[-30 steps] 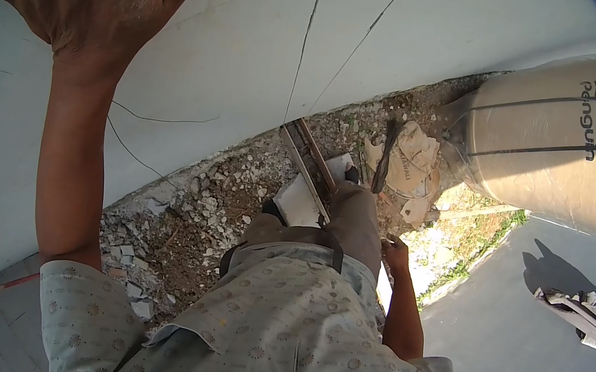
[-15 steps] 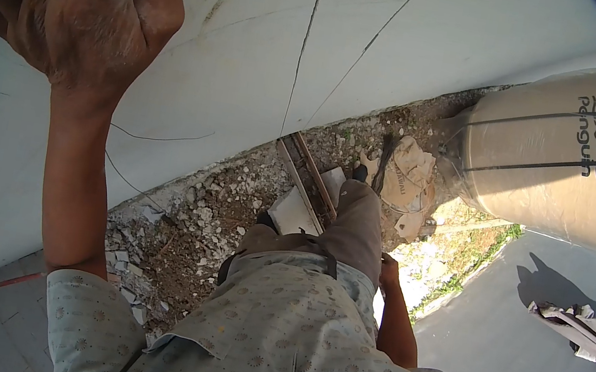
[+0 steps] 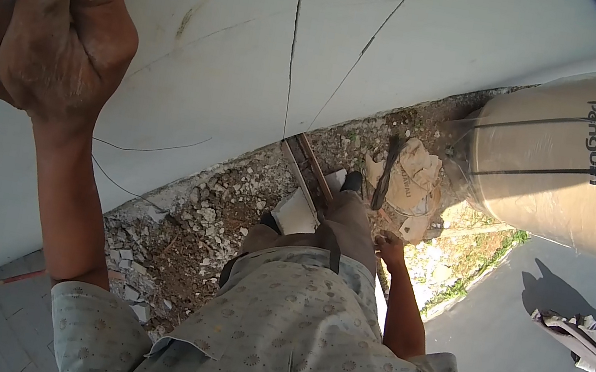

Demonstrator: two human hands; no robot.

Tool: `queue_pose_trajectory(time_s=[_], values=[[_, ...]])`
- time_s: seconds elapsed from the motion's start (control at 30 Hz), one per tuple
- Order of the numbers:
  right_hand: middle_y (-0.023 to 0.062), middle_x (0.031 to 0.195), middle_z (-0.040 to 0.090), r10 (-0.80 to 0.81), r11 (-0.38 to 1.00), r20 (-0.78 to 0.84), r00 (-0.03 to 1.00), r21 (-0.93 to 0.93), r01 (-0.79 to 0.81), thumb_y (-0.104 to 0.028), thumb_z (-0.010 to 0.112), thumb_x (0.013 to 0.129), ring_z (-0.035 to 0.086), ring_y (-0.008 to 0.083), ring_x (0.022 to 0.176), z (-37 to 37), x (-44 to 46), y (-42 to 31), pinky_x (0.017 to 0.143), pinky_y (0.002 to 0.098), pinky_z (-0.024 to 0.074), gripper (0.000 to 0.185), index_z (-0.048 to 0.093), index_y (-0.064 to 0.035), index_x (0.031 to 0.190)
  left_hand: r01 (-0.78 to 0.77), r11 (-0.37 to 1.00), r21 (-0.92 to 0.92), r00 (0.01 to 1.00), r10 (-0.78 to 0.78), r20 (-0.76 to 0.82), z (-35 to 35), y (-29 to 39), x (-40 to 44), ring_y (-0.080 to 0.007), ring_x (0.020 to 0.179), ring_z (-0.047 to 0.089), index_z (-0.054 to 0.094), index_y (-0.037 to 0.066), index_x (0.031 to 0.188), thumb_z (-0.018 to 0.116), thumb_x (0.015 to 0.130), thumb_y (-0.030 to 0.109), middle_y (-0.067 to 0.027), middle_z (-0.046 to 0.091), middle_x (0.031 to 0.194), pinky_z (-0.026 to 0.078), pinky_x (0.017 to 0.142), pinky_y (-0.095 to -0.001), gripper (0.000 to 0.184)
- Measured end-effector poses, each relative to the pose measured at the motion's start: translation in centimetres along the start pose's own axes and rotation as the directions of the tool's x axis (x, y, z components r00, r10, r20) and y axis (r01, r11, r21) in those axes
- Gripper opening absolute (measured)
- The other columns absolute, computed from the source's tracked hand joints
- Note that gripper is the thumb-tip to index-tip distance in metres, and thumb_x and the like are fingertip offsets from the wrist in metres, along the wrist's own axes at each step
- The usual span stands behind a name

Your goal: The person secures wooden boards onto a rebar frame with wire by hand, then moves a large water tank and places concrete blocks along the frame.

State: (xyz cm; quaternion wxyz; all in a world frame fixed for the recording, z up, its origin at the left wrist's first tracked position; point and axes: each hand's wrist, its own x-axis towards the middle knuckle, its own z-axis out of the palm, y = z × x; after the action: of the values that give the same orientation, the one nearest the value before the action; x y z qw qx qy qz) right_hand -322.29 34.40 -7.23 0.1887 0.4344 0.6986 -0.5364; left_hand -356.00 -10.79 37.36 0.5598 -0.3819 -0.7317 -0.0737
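My left hand (image 3: 64, 40) is raised at the upper left, in front of a pale wall (image 3: 207, 70). Its fingers are curled closed with the thumb against them; whatever they grip is hidden at the dark edge of the view. Two thin dark lines run down the wall to the right of this hand. Low beside my right thigh is my right hand (image 3: 389, 249), its fingers bent inward. Anything inside it is too small to make out. Below the wall, between my feet, lie a long narrow reddish-brown strip (image 3: 316, 167) and a pale slab (image 3: 297, 213).
Rubble (image 3: 206, 226) covers the ground along the wall. A crumpled paper sack (image 3: 412, 177) lies ahead of my right hand. At the right rests a large wrapped beige tank (image 3: 545, 151). Thin wires (image 3: 151, 153) stick out from the wall at left. Folded material (image 3: 576, 339) lies on the grey surface.
My left hand has shifted left, closer to the edge of the view. My right hand has come forward a little from beside my thigh. The view has moved slightly.
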Motion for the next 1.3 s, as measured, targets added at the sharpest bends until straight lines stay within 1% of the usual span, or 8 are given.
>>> queue_pose_trajectory(time_s=[0.1, 0.17, 0.27, 0.4, 0.57, 0.9, 1.0, 1.3], values=[[0.0093, 0.086, 0.067, -0.04, 0.999, -0.004, 0.999, -0.027, 0.04, -0.013, 0.061, 0.09, 0.063, 0.0165, 0.069, 0.4, -1.8, 2.0, 0.063, 0.0289, 0.0499, 0.028, 0.063, 0.003, 0.113, -0.017, 0.984, 0.178, 0.999, 0.011, 0.036, -0.9, 0.8, 1.0, -0.0125, 0.063, 0.067, 0.074, 0.007, 0.085, 0.066, 0.092, 0.017, -0.0013, 0.072, 0.074, 0.052, 0.06, -0.021, 0.014], [0.0083, 0.087, 0.067, 0.037, 0.999, -0.038, 0.999, -0.014, -0.037, -0.014, 0.061, 0.091, 0.064, 0.0166, 0.072, 1.2, -5.2, 2.3, 0.063, 0.0289, 0.0502, 0.029, 0.063, 0.0019, 0.114, 0.128, 0.947, 0.294, 0.989, -0.146, 0.038, -0.6, 2.6, 0.3, -0.0264, 0.109, 0.048, 0.071, 0.007, 0.085, 0.058, 0.094, 0.021, -0.0117, 0.061, 0.115, 0.032, 0.095, -0.0383, 0.022], [0.0125, 0.094, 0.07, 0.028, 1.0, -0.093, 0.995, 0.018, -0.026, -0.015, 0.061, 0.09, 0.067, 0.0199, 0.082, 2.6, -6.6, 8.5, 0.071, 0.0313, 0.0522, 0.028, 0.065, -0.0002, 0.113, -0.002, 0.963, 0.268, 1.0, -0.003, 0.019, -0.8, 1.1, 0.3, -0.0179, 0.086, 0.058, 0.071, 0.008, 0.088, 0.064, 0.092, 0.02, -0.0058, 0.067, 0.096, 0.041, 0.074, -0.0281, 0.015], [0.0215, 0.104, 0.069, -0.089, 0.969, -0.212, 0.973, -0.246, 0.035, -0.022, 0.066, 0.082, 0.066, 0.0348, 0.099, 4.1, -12.1, 14.3, 0.088, 0.042, 0.0503, 0.033, 0.069, -0.0042, 0.109, -0.085, 0.942, 0.324, 0.996, 0.089, 0.001, 0.4, -0.4, 0.1, -0.022, 0.094, 0.053, 0.07, 0.008, 0.085, 0.06, 0.093, 0.023, -0.0091, 0.063, 0.103, 0.038, 0.079, -0.0345, 0.02], [0.0256, 0.109, 0.066, 0.114, 0.99, -0.269, 0.956, -0.052, -0.133, -0.026, 0.068, 0.08, 0.062, 0.0413, 0.104, 9.8, -14.9, 23.9, 0.093, 0.0409, 0.0482, 0.043, 0.065, -0.0005, 0.114, -0.093, 0.923, 0.374, 0.993, 0.114, -0.034, 0.9, 0.0, -0.1, -0.0272, 0.105, 0.047, 0.069, 0.009, 0.081, 0.055, 0.095, 0.027, -0.0131, 0.057, 0.113, 0.033, 0.086, -0.0423, 0.027], [0.0231, 0.109, 0.067, 0.163, 0.982, -0.195, 0.967, -0.066, -0.178, -0.031, 0.067, 0.081, 0.063, 0.038, 0.105, 12.0, -17.1, 22.7, 0.09, 0.042, 0.0491, 0.046, 0.064, 0.0012, 0.115, -0.113, 0.915, 0.387, 0.991, 0.132, -0.021, 0.1, 2.2, 1.8, -0.0375, 0.127, 0.035, 0.067, 0.012, 0.073, 0.044, 0.1, 0.036, -0.0211, 0.046, 0.133, 0.024, 0.099, -0.0581, 0.043], [0.0151, 0.097, 0.07, 0.092, 0.983, -0.226, 0.97, -0.133, -0.125, -0.019, 0.064, 0.088, 0.068, 0.0239, 0.088, 11.5, -15.6, 22.0, 0.08, 0.0345, 0.0522, 0.035, 0.063, 0.0055, 0.113, -0.107, 0.919, 0.38, 0.992, 0.124, -0.021, 0.0, 2.3, 1.7, -0.0406, 0.134, 0.032, 0.067, 0.012, 0.07, 0.041, 0.101, 0.038, -0.0235, 0.043, 0.139, 0.021, 0.103, -0.0628, 0.048], [0.0095, 0.092, 0.07, 0.264, 0.929, -0.166, 0.95, 0.308, -0.204, -0.011, 0.062, 0.09, 0.064, 0.0137, 0.071, 9.9, -19.0, 21.8, 0.069, 0.0312, 0.0528, 0.03, 0.062, 0.0003, 0.117, -0.095, 0.93, 0.356, 0.994, 0.109, -0.019, -0.3, 2.5, 1.7, -0.0432, 0.138, 0.03, 0.068, 0.013, 0.071, 0.04, 0.102, 0.04, -0.0261, 0.042, 0.141, 0.02, 0.105, -0.0666, 0.05]])
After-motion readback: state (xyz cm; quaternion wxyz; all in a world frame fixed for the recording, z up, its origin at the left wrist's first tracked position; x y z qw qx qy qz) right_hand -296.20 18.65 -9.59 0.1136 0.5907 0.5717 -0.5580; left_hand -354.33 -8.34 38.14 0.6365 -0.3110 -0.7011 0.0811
